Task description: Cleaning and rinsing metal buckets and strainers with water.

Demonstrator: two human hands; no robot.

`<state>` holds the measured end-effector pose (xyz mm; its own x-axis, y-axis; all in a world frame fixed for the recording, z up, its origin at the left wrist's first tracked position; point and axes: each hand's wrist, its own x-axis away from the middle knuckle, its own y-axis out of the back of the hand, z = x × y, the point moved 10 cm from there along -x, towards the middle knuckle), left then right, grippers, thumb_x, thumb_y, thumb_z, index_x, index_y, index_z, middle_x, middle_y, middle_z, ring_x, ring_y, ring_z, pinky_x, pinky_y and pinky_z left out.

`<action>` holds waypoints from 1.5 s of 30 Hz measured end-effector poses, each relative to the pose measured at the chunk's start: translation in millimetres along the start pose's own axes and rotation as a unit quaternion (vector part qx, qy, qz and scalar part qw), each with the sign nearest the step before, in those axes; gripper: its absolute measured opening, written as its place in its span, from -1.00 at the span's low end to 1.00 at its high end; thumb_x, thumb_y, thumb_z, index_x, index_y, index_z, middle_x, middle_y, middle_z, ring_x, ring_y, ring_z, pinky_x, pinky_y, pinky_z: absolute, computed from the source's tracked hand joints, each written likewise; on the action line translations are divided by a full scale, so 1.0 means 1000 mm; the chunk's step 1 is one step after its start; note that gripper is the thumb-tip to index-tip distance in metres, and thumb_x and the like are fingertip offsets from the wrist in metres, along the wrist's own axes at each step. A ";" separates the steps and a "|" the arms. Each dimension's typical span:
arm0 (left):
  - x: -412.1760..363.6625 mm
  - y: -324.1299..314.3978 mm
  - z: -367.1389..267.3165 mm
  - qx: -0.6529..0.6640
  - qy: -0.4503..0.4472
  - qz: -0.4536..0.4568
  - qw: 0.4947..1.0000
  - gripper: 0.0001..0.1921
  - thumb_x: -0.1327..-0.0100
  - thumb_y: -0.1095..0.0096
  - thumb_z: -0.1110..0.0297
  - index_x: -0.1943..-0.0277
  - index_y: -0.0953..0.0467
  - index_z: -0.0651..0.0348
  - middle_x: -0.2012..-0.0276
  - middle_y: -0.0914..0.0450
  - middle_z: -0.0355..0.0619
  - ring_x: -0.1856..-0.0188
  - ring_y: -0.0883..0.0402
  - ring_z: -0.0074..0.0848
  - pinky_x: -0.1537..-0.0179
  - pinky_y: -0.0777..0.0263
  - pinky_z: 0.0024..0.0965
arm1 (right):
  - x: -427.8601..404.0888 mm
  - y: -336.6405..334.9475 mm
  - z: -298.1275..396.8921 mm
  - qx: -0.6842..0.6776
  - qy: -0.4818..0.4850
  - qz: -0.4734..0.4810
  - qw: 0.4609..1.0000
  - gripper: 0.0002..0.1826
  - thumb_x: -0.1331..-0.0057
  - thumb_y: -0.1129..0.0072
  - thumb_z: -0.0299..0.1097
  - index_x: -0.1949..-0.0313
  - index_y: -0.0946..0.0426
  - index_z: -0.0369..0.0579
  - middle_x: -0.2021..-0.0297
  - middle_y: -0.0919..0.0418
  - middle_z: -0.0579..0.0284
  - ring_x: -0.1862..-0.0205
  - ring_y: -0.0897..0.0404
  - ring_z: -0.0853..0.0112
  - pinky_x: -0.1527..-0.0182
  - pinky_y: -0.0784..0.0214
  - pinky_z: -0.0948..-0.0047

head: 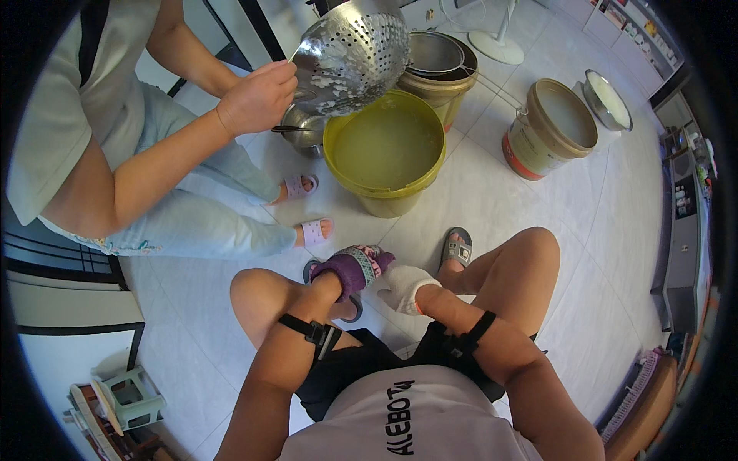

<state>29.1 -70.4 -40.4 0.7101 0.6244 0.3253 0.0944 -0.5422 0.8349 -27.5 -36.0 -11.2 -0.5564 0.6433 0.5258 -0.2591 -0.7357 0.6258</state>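
My left hand point(358, 268), in a purple patterned knit glove, and my right hand point(406, 288), in a white glove, meet between my knees. Their fingers are partly hidden, and whether either holds something cannot be made out. In front of them on the floor stands a yellow-green plastic bucket point(385, 190) with cloudy pale liquid inside. Another person's hand point(259, 98) is at the rim of a large perforated metal colander point(357, 57), tilted over the bucket's far left edge, with white wet residue on its surface. A metal bowl point(305, 138) with a dark-handled utensil sits beside the bucket.
Behind the bucket, a mesh strainer point(435, 52) rests on a brown-rimmed bucket point(444, 92). Another bucket point(536, 138) of cloudy liquid and a metal bowl point(608, 101) with pale contents stand at right. A person in light jeans point(219, 222) is at left. A green stool point(135, 397) stands lower left.
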 end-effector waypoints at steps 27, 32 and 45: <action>-0.005 -0.004 -0.006 0.006 0.023 0.041 0.999 -0.65 -0.36 0.20 0.22 -0.09 -0.44 0.06 -0.04 -0.56 0.06 -0.11 -0.53 -0.13 -0.15 -0.38 -0.16 | -0.011 -0.008 -0.005 -0.014 0.040 -0.016 0.999 -0.53 -0.22 -0.21 -0.17 -0.04 -0.47 -0.18 0.07 -0.58 -0.22 -0.01 -0.54 -0.10 -0.05 -0.43 0.12; -0.002 0.003 -0.007 0.027 0.073 0.081 0.994 -0.65 -0.37 0.21 0.23 -0.10 -0.44 0.06 -0.04 -0.56 0.06 -0.11 -0.53 -0.13 -0.15 -0.38 -0.16 | -0.015 -0.013 -0.014 -0.006 0.044 -0.037 0.998 -0.49 -0.22 -0.19 -0.09 -0.05 -0.49 -0.19 0.08 -0.61 -0.22 0.01 -0.57 -0.07 -0.02 -0.45 0.12; 0.001 0.008 -0.014 -0.019 0.055 0.079 0.995 -0.63 -0.38 0.24 0.21 -0.12 -0.44 0.05 -0.06 -0.56 0.06 -0.12 -0.53 -0.13 -0.17 -0.37 -0.14 | -0.016 -0.017 -0.010 -0.021 0.040 -0.020 0.999 -0.50 -0.22 -0.20 -0.17 -0.11 -0.43 -0.13 0.04 -0.58 -0.20 -0.05 -0.53 -0.08 -0.08 -0.41 0.13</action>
<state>20.9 -66.5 -27.6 0.6331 0.5920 0.4987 -0.0400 -0.6184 0.7849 -21.5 -36.2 -35.9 -0.6058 0.6540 0.4530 -0.3131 -0.7194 0.6200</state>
